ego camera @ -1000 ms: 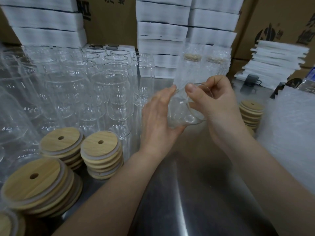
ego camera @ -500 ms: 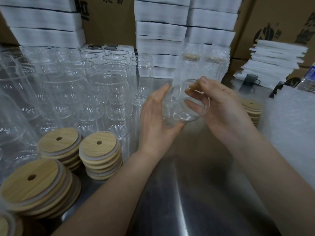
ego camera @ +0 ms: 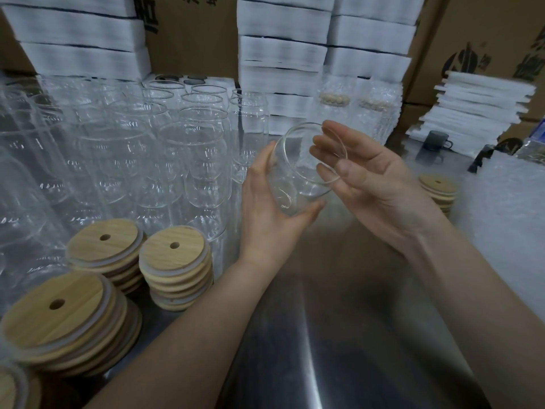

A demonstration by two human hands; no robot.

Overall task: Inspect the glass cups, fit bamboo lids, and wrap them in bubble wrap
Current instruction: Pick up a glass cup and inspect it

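Above table (ego camera: 339, 335), left hand (ego camera: 265, 214) gripping glass cup (ego camera: 298, 178)

Table (ego camera: 339, 349): brushed steel top, lying below the grip and nearer than it, with a pale streak of light reflected along it.
Cardboard boxes (ego camera: 188, 33): brown, printed in dark ink, walling the back beyond the grip and up to its right.
Bundled foam sheets (ego camera: 283, 39): white stacks against the boxes, behind the grip and to its left.
Loose foam pile (ego camera: 477, 104): far right of the grip.
Dark mug (ego camera: 435, 143): on the table, right of the grip, below that pile.
Light: dim, even.
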